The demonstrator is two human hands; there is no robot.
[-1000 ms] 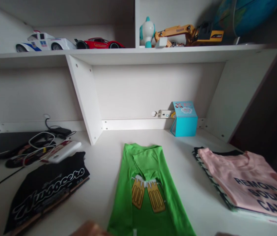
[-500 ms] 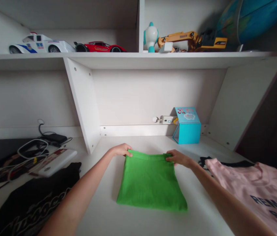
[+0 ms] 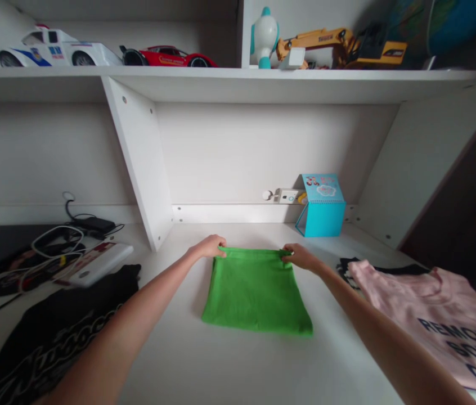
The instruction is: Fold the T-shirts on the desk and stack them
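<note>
A bright green folded garment (image 3: 259,292), its exact kind not shown, lies in the middle of the white desk (image 3: 229,371). My left hand (image 3: 211,246) pinches its far left corner, thumb on top. At the far right corner, my right hand (image 3: 299,256) is closed on the cloth in the same way. The far edge looks lifted a little and stretched between both hands. The near edge spreads towards me.
To the left are a black garment (image 3: 64,332), a white box-like item (image 3: 98,264) and tangled cables (image 3: 58,247). A pink shirt (image 3: 440,315) lies right. A blue desk calendar (image 3: 324,216) stands behind. Toy vehicles, including a red car (image 3: 168,58), line the shelf above.
The camera view has tilted down, so the shelf and desk items sit higher in the picture. Both hands keep hold of the green garment, whose far edge now looks straighter.
</note>
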